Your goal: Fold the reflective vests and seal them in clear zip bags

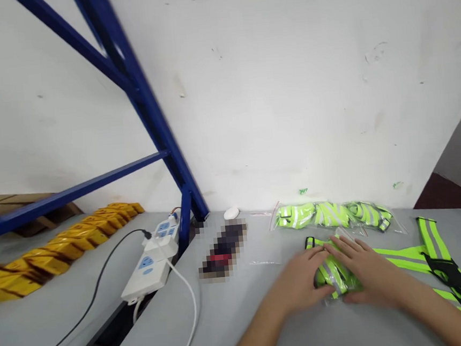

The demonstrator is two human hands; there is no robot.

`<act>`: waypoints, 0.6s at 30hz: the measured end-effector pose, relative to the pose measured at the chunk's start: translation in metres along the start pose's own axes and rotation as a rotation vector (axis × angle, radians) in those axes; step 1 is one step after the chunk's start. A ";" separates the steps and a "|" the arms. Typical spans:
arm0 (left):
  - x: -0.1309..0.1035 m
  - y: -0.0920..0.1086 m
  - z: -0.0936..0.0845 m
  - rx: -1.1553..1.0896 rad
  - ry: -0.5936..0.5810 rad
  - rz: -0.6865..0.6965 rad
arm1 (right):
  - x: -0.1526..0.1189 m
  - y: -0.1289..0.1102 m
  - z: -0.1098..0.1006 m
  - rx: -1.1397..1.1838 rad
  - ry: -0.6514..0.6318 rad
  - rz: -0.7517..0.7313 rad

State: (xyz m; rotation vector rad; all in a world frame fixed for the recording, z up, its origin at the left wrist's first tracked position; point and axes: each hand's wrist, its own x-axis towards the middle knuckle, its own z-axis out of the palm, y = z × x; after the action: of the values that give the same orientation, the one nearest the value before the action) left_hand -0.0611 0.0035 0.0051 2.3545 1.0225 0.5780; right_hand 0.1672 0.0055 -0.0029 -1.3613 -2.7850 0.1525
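Note:
Both hands are on a small clear plastic bag with a rolled lime-yellow reflective strap inside, low on the grey tabletop. My left hand is closed around its left side, thumb at the near edge. From the other side, my right hand grips it with the fingers over the top. The hands partly hide the bag. Behind them, against the wall, lie several bagged rolls of reflective strap. To the right, a loose reflective strap harness with black buckles stretches across the table.
A white power strip with a white cable lies at the left, beside a blue metal frame. Yellow packets line the left surface. A pixelated dark object and a white round item are near the wall.

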 end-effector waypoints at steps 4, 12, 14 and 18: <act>0.000 -0.002 0.001 -0.213 0.155 -0.072 | 0.004 -0.015 0.022 -0.140 0.207 -0.067; 0.013 -0.032 -0.001 -0.605 0.737 -0.336 | 0.009 -0.033 0.038 -0.263 0.568 -0.237; 0.016 -0.036 -0.001 -0.693 0.816 -0.327 | 0.012 -0.029 0.031 -0.212 0.652 -0.219; 0.016 -0.033 -0.001 -0.802 0.858 -0.313 | 0.027 -0.014 0.007 -0.046 0.776 -0.020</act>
State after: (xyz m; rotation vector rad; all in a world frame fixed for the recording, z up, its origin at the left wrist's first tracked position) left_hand -0.0697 0.0355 -0.0113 1.1941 1.1502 1.5789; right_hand 0.1394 0.0179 -0.0083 -1.0787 -2.1480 -0.3646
